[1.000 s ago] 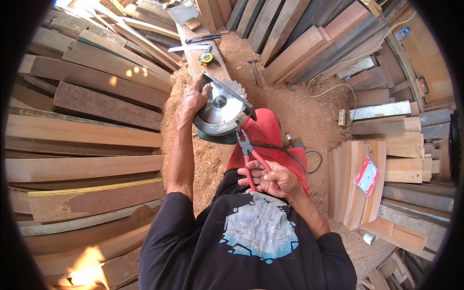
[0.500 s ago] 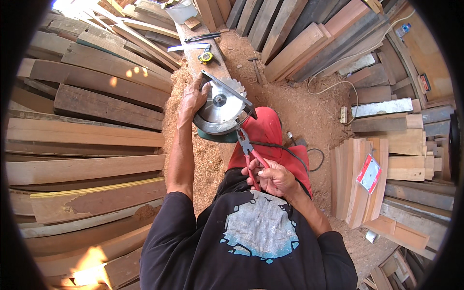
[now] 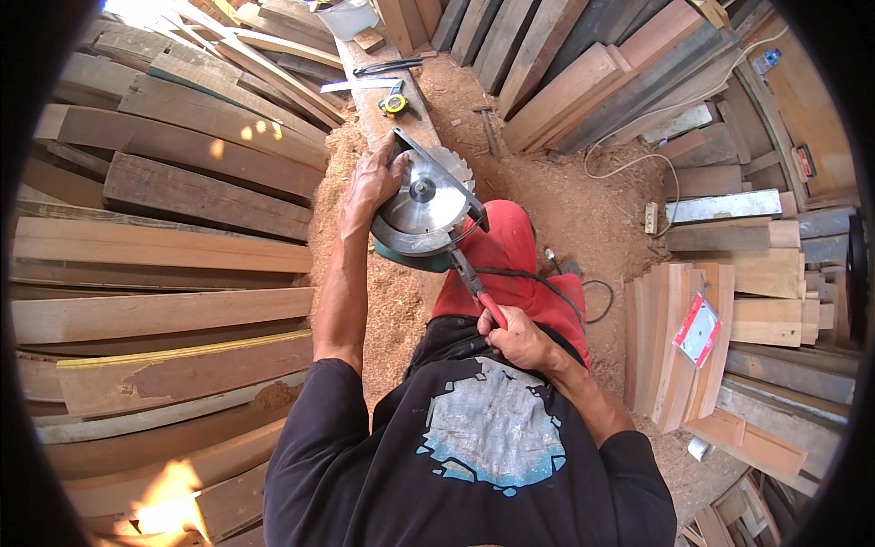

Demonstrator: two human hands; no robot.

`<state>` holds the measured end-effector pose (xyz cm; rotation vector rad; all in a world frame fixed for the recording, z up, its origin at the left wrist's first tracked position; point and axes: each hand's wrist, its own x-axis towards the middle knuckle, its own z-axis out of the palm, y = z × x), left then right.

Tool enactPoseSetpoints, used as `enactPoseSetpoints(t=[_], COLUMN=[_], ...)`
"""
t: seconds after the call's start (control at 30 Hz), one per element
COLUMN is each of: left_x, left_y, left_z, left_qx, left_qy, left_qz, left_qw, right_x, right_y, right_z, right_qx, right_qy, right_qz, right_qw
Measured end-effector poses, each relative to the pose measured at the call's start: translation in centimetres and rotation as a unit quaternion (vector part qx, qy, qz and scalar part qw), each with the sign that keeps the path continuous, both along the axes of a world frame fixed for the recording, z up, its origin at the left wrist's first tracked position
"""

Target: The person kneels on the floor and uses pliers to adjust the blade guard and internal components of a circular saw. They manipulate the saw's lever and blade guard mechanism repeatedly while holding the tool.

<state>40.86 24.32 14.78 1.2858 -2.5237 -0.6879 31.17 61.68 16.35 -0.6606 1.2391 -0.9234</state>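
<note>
Your circular saw [image 3: 424, 205] shows a bright silver blade and guard over a teal-green body. The pliers [image 3: 478, 294] at centre frame carry red handles and dark grey jaws. Your shorts [image 3: 510, 264] are plain red; your shirt [image 3: 474, 456] is black, printed with a pale blue-and-white cracked patch. The sawdust [image 3: 565, 201] across the upper centre reads reddish-brown — uniform. The planks [image 3: 164, 246] on the left are weathered brown and tan. The tape measure [image 3: 394, 104] at the top is yellow and black.
</note>
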Motion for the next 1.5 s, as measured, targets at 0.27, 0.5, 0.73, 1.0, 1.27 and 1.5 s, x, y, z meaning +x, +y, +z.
enactPoseSetpoints(t=[0.27,0.5,0.73,1.0,1.27,1.5], left_x=[0.6,0.7,0.7,0.8,0.7,1.1], left_y=[0.3,0.8,1.0,1.3,1.5,2.1], left_z=[-0.5,0.2,0.5,0.7,1.1,0.8], left_qx=[0.007,0.024,0.025,0.002,-0.007,-0.015], left_qy=[0.015,0.034,0.014,-0.004,0.010,0.038], left_qz=[0.008,0.037,0.056,0.075,0.040,0.026], left_qw=[1.000,0.998,0.998,0.997,0.999,0.999], right_x=[-1.3,-0.6,-1.1,-1.6,-0.8,-3.6], right_y=[0.1,0.3,0.1,0.1,-0.1,1.2], right_z=[2.4,0.2,-1.5,-1.5,0.9,3.1], right_qx=[0.024,-0.037,-0.039,-0.035,0.026,-0.132], right_qy=[-0.187,-0.535,-0.596,-0.575,0.024,0.377], right_qz=[-0.027,-0.088,-0.076,-0.071,0.008,0.025], right_qw=[0.982,0.840,0.798,0.814,0.999,0.916])
